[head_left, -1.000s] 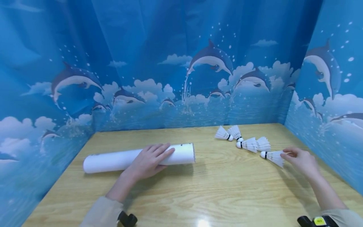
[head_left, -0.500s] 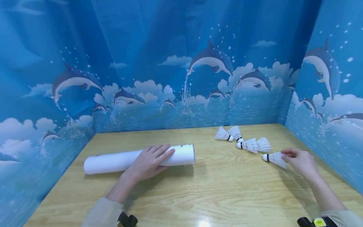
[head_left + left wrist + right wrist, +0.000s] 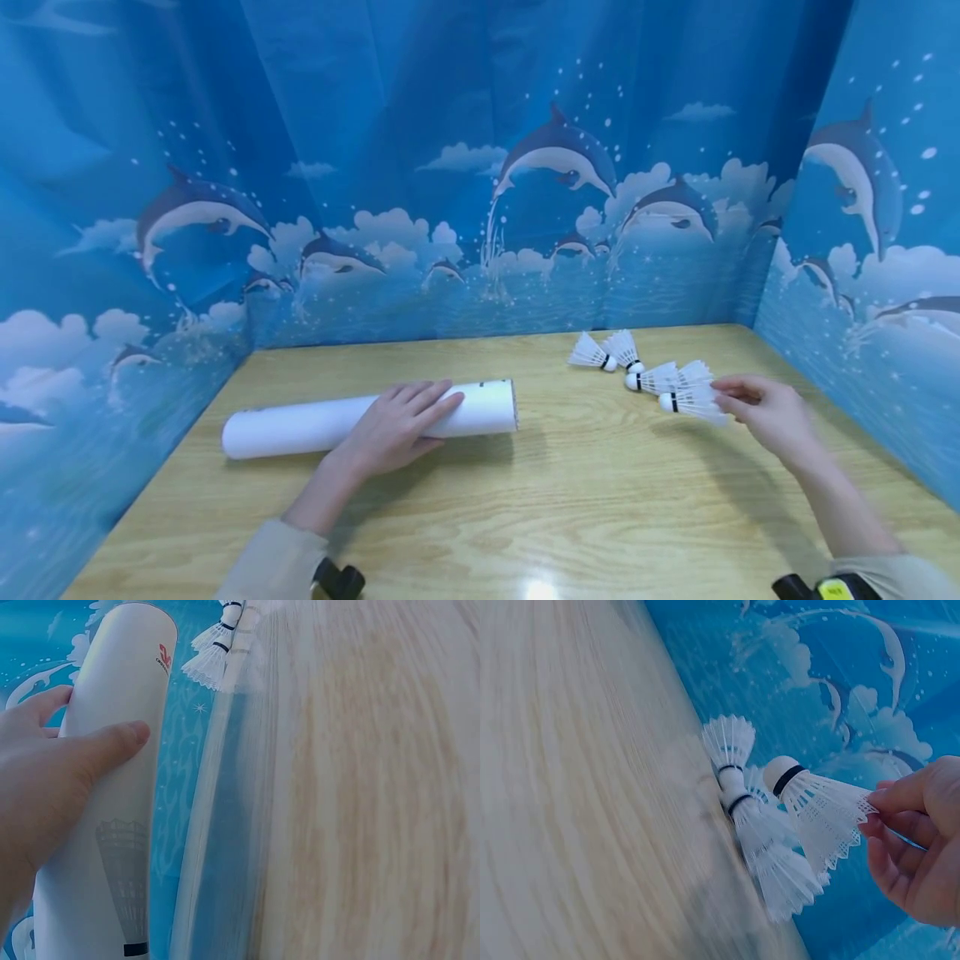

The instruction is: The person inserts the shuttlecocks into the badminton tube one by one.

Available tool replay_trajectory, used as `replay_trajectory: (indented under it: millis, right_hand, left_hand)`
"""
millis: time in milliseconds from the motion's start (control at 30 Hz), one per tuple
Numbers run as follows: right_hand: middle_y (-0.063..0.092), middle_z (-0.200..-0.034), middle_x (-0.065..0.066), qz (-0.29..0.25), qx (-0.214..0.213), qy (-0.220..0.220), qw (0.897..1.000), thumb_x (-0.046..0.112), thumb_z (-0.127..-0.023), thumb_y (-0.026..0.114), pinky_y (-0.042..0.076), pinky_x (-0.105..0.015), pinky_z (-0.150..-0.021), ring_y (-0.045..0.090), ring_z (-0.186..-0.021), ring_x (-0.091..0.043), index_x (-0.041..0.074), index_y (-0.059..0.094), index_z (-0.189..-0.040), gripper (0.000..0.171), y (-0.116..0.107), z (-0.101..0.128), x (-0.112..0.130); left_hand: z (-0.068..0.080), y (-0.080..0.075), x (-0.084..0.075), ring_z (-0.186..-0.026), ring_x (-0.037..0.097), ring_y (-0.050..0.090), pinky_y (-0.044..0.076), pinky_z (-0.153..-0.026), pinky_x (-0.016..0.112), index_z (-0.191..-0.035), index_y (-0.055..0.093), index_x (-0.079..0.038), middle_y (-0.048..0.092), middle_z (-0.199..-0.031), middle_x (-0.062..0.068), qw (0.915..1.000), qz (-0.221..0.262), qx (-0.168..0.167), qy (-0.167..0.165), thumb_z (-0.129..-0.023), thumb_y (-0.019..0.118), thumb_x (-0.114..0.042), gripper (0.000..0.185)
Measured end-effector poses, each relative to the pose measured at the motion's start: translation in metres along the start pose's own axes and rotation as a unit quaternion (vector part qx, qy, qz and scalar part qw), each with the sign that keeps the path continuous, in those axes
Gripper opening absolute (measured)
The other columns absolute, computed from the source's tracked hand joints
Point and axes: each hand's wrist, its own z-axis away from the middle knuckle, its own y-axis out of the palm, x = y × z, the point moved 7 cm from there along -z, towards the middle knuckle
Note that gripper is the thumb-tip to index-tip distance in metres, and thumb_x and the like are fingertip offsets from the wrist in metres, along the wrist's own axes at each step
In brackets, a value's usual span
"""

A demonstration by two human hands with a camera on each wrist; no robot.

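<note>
A white shuttlecock tube [image 3: 300,429] lies on the wooden table at the left, a faint shuttlecock print on its side in the left wrist view. My left hand [image 3: 393,425] grips it near its right end, thumb on the near side and fingers over the top. With thumb and fingertips, my right hand [image 3: 776,421] pinches the skirt edge of a white shuttlecock [image 3: 821,810], its black-banded cork pointing left. Behind the held one, several other shuttlecocks [image 3: 588,353] lie on the table in a loose cluster, some overlapping.
A wood-grain table [image 3: 555,508] spreads out in front of me. Blue dolphin-print curtains [image 3: 420,167] stand along its back and sides. The loose shuttlecocks are near the back right.
My right hand has first drawn the shuttlecock slightly right, then moved it left and up, close to the others. The left hand and tube have stayed in place.
</note>
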Motion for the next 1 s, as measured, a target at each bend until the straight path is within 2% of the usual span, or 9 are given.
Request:
replay_trajectory:
  millis: [133,300,500,667,833,1000]
  right_hand:
    - [0.066,-0.092,-0.014,-0.036,-0.002,-0.021,0.999,0.01,-0.09,0.06,0.049,-0.023,-0.056,0.053,-0.069,0.003,-0.007,0.063,-0.107,0.024,0.013,-0.003,0.018]
    - [0.065,-0.095,-0.016,-0.042,0.007,-0.043,0.998,0.009,-0.088,0.063,0.048,-0.023,-0.055,0.053,-0.068,-0.002,-0.004,0.066,-0.104,0.021,0.027,-0.006,0.039]
    - [0.065,-0.094,-0.014,-0.069,0.042,-0.05,0.995,0.008,-0.087,0.063,0.048,-0.024,-0.056,0.054,-0.069,-0.008,-0.004,0.065,-0.105,0.021,0.048,-0.011,0.062]
    - [0.064,-0.1,-0.017,-0.117,0.063,-0.065,0.989,0.004,-0.086,0.064,0.049,-0.024,-0.058,0.055,-0.071,-0.007,-0.005,0.065,-0.105,0.021,0.065,-0.013,0.083]
    - [0.065,-0.096,-0.017,-0.158,0.068,-0.092,0.981,0.0,-0.084,0.065,0.049,-0.024,-0.057,0.055,-0.069,-0.006,-0.005,0.066,-0.102,0.019,0.078,-0.014,0.105]
    - [0.065,-0.096,-0.015,-0.181,0.069,-0.095,0.976,0.002,-0.084,0.065,0.048,-0.024,-0.056,0.055,-0.067,-0.01,-0.003,0.067,-0.103,0.019,0.09,-0.014,0.122]
  left_hand:
    - [-0.001,0.0,0.0,-0.114,0.027,0.052,0.047,-0.089,0.045,-0.14,0.042,-0.015,0.046,-0.137,0.009,1.0,0.003,0.006,-0.001,-0.071,0.08,-0.033,0.08]
    - [-0.002,0.0,-0.001,-0.116,0.027,0.051,0.047,-0.09,0.045,-0.141,0.041,-0.016,0.045,-0.139,0.008,0.9998,0.007,0.015,-0.006,-0.072,0.079,-0.033,0.081]
    - [-0.002,0.0,-0.001,-0.115,0.026,0.051,0.047,-0.089,0.045,-0.14,0.042,-0.016,0.046,-0.138,0.007,0.9999,0.012,0.01,-0.002,-0.071,0.08,-0.034,0.081]
    - [-0.002,0.0,0.0,-0.116,0.025,0.051,0.047,-0.09,0.045,-0.14,0.043,-0.017,0.046,-0.139,0.007,0.9998,0.012,0.013,-0.005,-0.072,0.079,-0.034,0.079]
    - [-0.002,0.0,-0.001,-0.116,0.026,0.051,0.047,-0.09,0.045,-0.139,0.043,-0.016,0.046,-0.139,0.007,0.9998,0.01,0.016,-0.007,-0.073,0.079,-0.033,0.078]
    - [-0.002,-0.001,-0.001,-0.116,0.025,0.051,0.047,-0.089,0.044,-0.139,0.044,-0.016,0.046,-0.139,0.007,0.9998,0.007,0.017,-0.007,-0.072,0.079,-0.034,0.078]
